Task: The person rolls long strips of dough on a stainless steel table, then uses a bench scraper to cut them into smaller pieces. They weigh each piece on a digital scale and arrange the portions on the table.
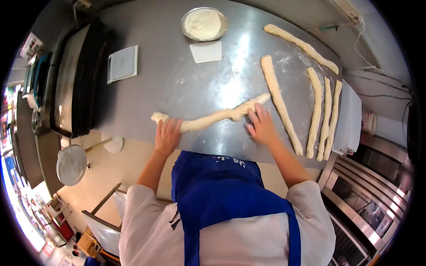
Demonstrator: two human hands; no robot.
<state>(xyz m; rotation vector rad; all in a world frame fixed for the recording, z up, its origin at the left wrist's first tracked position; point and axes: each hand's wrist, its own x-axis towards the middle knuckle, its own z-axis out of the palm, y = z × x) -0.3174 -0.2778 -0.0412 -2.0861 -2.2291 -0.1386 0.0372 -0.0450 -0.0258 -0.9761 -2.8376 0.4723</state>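
A long, uneven rope of pale dough (205, 121) lies across the steel table in front of me, with a fold and a thicker part toward its right end. My left hand (167, 135) is closed over the rope near its left end, which sticks out past the fingers. Over on the right, my right hand (263, 125) has its fingers spread, the fingertips touching or just beside the rope's near edge. Close to that hand's right lies a separate dough strip (280, 104), stretching away from me.
More dough strips (315, 113) lie at the right, one angled along the far right edge. Beyond my hands are a white scraper (207, 52) and a metal bowl of flour (203, 24). A scale (123, 64) and stacked dark trays (84, 80) stand left; a white box (347, 117) borders the right.
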